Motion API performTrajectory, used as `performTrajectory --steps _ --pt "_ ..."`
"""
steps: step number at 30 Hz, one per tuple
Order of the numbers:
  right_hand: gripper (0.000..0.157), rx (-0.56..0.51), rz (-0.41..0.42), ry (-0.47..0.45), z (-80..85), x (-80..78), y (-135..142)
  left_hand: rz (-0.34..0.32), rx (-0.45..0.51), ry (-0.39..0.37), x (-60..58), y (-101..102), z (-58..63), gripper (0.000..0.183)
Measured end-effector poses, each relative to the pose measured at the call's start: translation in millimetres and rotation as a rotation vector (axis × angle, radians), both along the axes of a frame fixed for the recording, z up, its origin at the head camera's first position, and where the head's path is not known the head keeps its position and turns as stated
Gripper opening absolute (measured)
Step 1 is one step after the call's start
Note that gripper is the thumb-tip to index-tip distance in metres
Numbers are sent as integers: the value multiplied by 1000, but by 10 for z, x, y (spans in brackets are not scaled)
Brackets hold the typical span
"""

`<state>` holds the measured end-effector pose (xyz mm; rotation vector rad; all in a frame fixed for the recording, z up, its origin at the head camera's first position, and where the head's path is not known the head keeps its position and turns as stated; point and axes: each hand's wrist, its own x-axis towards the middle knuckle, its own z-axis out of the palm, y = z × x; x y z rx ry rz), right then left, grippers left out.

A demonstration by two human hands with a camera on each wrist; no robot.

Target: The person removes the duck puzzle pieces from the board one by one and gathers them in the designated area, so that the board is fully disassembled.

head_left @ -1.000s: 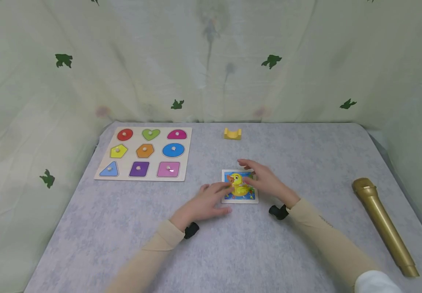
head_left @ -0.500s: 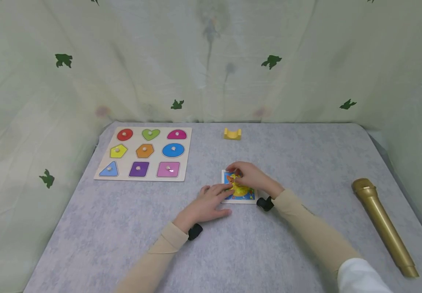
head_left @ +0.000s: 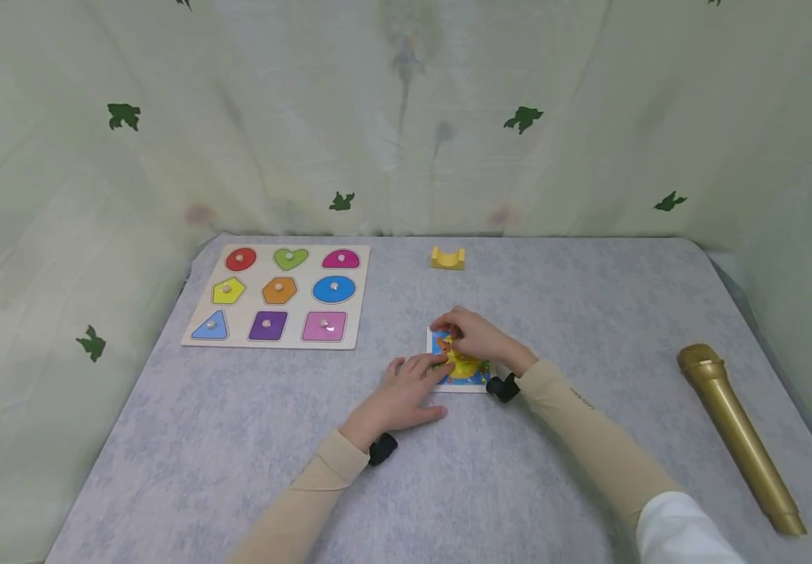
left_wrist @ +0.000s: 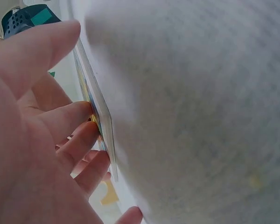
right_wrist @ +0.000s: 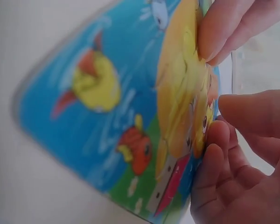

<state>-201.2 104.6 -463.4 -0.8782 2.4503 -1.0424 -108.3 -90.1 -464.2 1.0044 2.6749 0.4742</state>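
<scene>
A small square duck puzzle (head_left: 473,382) lies on the table, a yellow duck on a blue ground inside a white border. My left hand (head_left: 402,395) rests its fairly straight fingertips on the puzzle's left part, thumb apart on the near side. In the left wrist view, those fingers (left_wrist: 81,140) touch the board's face beside its pale edge. My right hand (head_left: 480,337) reaches over the puzzle's upper part, with its fingers curled and thumb pinching near the duck's head. Up close in the right wrist view, thumb and fingertips meet at the duck's head on the puzzle (right_wrist: 93,121); the exact contact is partly hidden.
A white shape board (head_left: 307,298) with several coloured knobbed pieces lies at the back left. Behind the puzzle stands a small yellow arched block (head_left: 447,258). A gold microphone (head_left: 741,439) lies along the right side. Pale curtains (head_left: 406,117) hang around the table.
My right hand has moved left over the puzzle, and its fingers have curled in at the duck's head. My left hand has stayed nearly still. The puzzle keeps its place.
</scene>
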Motion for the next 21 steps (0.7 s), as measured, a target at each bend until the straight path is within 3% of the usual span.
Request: performTrajectory --steps 5,15,21 --pt "42 3 -25 -11 10 28 -5 0 6 1 4 17 29 63" --pt "22 -82 -85 13 -29 17 -6 -6 -7 -2 -8 22 35 64" --pt "17 -205 -129 -119 -24 -90 160 4 -12 -18 -14 24 34 65"
